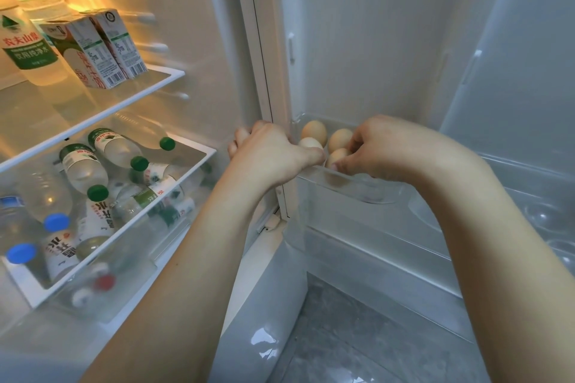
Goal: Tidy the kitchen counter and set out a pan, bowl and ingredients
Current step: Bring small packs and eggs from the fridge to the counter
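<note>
Several brown eggs (314, 131) lie in a clear door shelf (357, 188) of the open fridge. My right hand (392, 149) reaches into the shelf from the right, and its fingertips pinch the nearest egg (336, 155). My left hand (270, 154) is at the shelf's left end, back toward me. Its thumb lies on the rim next to a pale egg (309, 143). Its fingers curl away out of sight, so what they hold is hidden.
The fridge compartment is on the left. Two milk cartons (93, 50) and a water bottle (26, 47) stand on its upper shelf. A drawer (130, 221) below holds several lying bottles. The door's lower shelf (529, 211) sits further right, with grey floor (357, 336) beneath.
</note>
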{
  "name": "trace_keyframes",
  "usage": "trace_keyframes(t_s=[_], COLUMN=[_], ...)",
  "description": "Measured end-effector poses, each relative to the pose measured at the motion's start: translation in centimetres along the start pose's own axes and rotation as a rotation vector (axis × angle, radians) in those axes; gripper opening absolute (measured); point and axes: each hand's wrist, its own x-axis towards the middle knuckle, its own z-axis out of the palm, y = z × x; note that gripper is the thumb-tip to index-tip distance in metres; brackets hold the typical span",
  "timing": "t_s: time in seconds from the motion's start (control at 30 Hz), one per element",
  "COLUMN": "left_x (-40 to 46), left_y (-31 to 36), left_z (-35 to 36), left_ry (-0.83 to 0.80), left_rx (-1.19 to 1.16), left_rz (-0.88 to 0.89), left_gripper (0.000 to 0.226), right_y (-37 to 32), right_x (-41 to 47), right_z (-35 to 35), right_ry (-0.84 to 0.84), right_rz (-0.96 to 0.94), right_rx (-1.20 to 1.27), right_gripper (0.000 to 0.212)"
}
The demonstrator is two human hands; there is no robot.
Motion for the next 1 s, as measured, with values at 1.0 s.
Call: trace_keyframes(t_s=[1.0], left_x=[0.1], left_y=[-1.9], left_z=[1.3], left_ry=[0.085], left_rx=[-0.451], left_rz=[0.097], left_gripper=[0.039], right_y=[1.8], right_x=[-1.1], right_z=[-0.1], right_ry=[0.266], right_rz=[0.007], right_rx=[0.305], right_gripper=[0.041])
